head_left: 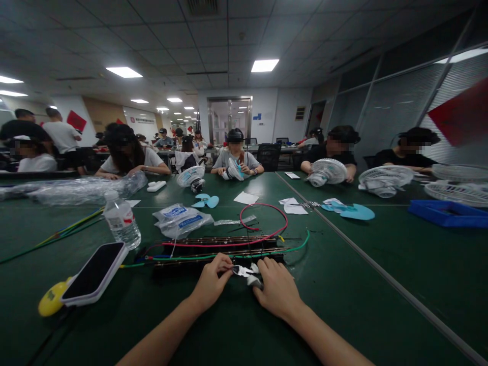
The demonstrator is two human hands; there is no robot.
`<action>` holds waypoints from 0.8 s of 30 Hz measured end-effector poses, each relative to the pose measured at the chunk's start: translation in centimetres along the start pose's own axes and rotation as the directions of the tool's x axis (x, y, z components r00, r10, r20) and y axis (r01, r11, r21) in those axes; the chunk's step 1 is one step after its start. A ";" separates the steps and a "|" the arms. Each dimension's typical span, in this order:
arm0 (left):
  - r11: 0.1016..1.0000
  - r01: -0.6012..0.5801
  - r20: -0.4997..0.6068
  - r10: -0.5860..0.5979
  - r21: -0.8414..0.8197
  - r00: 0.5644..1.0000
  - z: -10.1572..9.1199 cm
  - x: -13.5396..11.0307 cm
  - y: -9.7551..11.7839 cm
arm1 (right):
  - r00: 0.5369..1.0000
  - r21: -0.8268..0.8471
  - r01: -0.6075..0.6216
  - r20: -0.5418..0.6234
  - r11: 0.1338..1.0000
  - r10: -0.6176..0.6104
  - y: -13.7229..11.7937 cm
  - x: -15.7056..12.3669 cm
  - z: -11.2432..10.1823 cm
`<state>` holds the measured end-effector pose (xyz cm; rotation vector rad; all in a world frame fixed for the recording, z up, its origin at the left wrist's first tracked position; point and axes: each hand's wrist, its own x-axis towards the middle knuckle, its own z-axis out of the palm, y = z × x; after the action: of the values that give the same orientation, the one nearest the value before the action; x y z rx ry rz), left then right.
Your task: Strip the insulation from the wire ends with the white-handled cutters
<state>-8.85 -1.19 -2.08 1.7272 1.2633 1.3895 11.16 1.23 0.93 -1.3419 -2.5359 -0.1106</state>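
Observation:
My left hand [212,281] and my right hand [277,288] meet at the near edge of a long dark strip assembly [213,251] on the green table [343,305]. My right hand is closed round a small pair of cutters [246,272] with pale handles. My left hand pinches something thin at the cutter's jaws; I cannot make out what. Red wire [267,223] and green wire [297,245] loop over the strips.
A phone [95,272] lies on a yellow object [51,299] at the left, beside a water bottle [122,219] and plastic bags [181,218]. Blue fan blades [206,201], white fans [328,172] and a blue tray [450,212] lie farther off. Several people sit round the table.

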 end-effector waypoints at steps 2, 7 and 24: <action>1.000 -0.007 0.007 0.007 0.018 1.000 0.0 0.0 0.1 | 1.000 -0.008 0.016 -0.012 1.000 -0.016 0.0 0.0 -0.2; 0.999 -0.009 0.026 0.008 0.034 1.000 0.1 0.0 0.2 | 0.999 -0.023 0.019 -0.032 1.000 -0.020 -0.1 0.1 -0.2; 0.999 -0.013 0.015 0.013 0.035 1.000 0.0 0.0 0.3 | 0.999 -0.024 0.018 -0.034 1.000 -0.018 0.0 0.0 -0.2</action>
<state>-8.76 -1.33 -1.85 1.7685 1.2777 1.3676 11.20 1.23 1.15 -1.3147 -2.5265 -0.1655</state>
